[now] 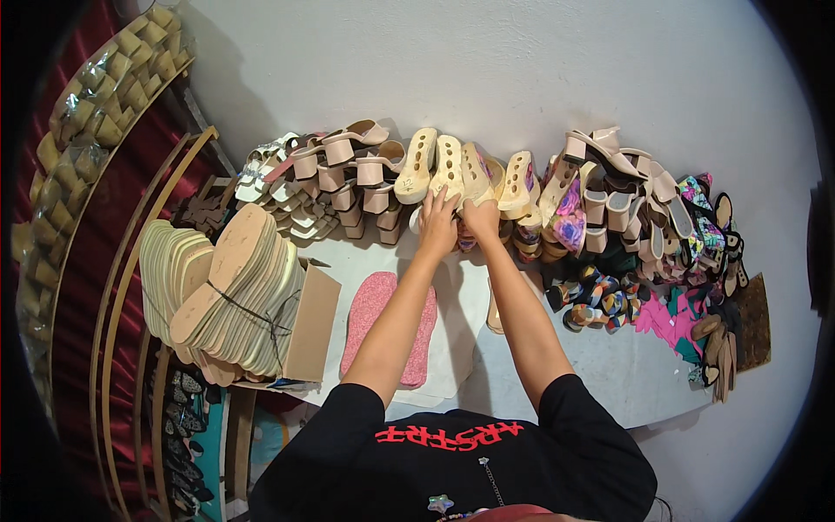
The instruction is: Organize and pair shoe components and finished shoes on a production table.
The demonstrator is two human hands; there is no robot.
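Note:
Both my arms reach out to a row of pale wooden-looking platform shoes standing soles outward on a stacked pile against the wall. My left hand (438,224) grips the lower end of one platform shoe (448,159), its fingers bent over the pale sole with a line of dark oval holes. Close beside it, my right hand (481,217) is closed at the lower end of a neighbouring platform shoe (476,170); its fingertips are partly hidden. Another platform shoe (416,165) leans to the left, and one with a floral upper (519,183) stands to the right.
Pink block-heeled shoes (337,150) are heaped left, more pink heels (604,148) right. On the white table lie pink speckled insole sheets (371,313). A cardboard box (315,322) of tied insoles (239,252) stands at left, near wooden racks (113,304). Multicoloured sandals (600,296) lie right.

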